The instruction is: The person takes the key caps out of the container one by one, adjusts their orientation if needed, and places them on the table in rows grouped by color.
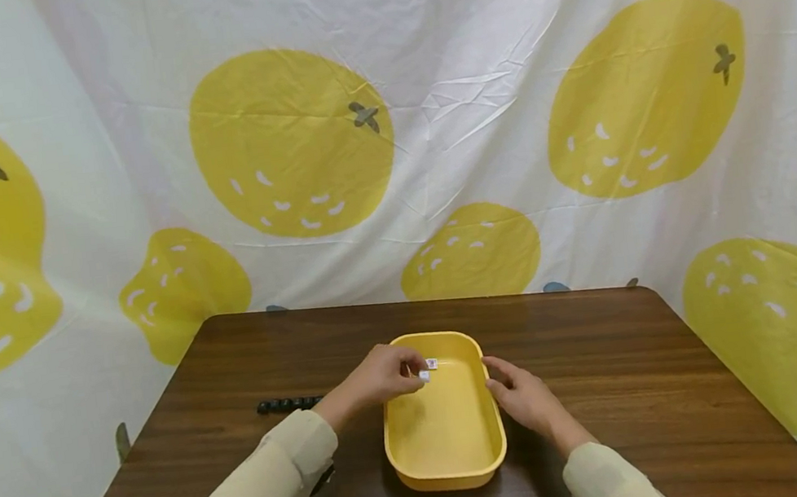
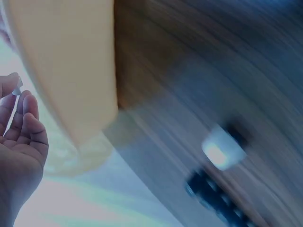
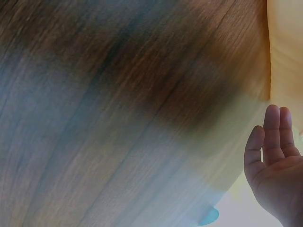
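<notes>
My left hand [image 1: 383,373] is over the left side of a yellow rectangular tub [image 1: 449,472], pinching a small white block-like piece [image 1: 424,376] between thumb and fingertips. In the left wrist view the same piece [image 2: 18,88] shows at the fingertips. Another small white piece [image 1: 432,364] with a dark mark lies inside the tub, towards its far end. At the tub's right wall, my right hand [image 1: 530,401] has its fingers extended against or very near the rim; contact is hard to tell. The right wrist view shows that hand [image 3: 279,165] with fairly straight fingers.
A row of small black block-like pieces [image 1: 287,405] lies on the brown wooden table [image 1: 586,342], left of the tub. Near it, in the left wrist view, is a blurred white piece [image 2: 222,147]. Behind the table hangs a lemon-print cloth [image 1: 468,150].
</notes>
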A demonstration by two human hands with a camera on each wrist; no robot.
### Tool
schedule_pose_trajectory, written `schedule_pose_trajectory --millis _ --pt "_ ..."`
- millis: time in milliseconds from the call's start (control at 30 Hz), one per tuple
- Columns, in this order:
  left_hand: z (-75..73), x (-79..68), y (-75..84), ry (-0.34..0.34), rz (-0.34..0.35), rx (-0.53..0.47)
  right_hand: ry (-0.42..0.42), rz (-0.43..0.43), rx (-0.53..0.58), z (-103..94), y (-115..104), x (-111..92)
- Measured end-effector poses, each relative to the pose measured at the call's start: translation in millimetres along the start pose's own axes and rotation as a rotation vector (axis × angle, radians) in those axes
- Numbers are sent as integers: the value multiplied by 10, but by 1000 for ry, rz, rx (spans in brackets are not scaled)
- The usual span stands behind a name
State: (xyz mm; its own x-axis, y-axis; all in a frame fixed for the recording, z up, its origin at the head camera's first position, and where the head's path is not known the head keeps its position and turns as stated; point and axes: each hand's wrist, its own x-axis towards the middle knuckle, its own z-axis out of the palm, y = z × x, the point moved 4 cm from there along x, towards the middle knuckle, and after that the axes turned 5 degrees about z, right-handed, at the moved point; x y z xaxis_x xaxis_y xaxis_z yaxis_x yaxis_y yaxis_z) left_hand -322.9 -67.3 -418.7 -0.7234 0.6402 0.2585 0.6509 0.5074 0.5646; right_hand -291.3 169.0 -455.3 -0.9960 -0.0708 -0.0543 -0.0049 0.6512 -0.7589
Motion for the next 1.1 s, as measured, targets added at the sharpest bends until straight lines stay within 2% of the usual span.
schedule_pose_trajectory --millis 133,333,467,633,833,1100 --pt "-192 -240 -155 42 -55 16 -5 10 -8 5 3 -1" --pt "-424 -722 -409 99 -102 28 -2 13 -18 2 -3 -4" --pt "-518 -1007 -554 124 -120 51 3 15 -17 0 0 7" --pt "-567 -1278 -681 119 -149 77 3 15 -16 -8 -1 4" --pt "-520 -1476 -793 93 -173 91 -1 21 -11 -2 8 2" --pt "-382 -1532 -842 55 -134 81 1 19 -21 4 7 4"
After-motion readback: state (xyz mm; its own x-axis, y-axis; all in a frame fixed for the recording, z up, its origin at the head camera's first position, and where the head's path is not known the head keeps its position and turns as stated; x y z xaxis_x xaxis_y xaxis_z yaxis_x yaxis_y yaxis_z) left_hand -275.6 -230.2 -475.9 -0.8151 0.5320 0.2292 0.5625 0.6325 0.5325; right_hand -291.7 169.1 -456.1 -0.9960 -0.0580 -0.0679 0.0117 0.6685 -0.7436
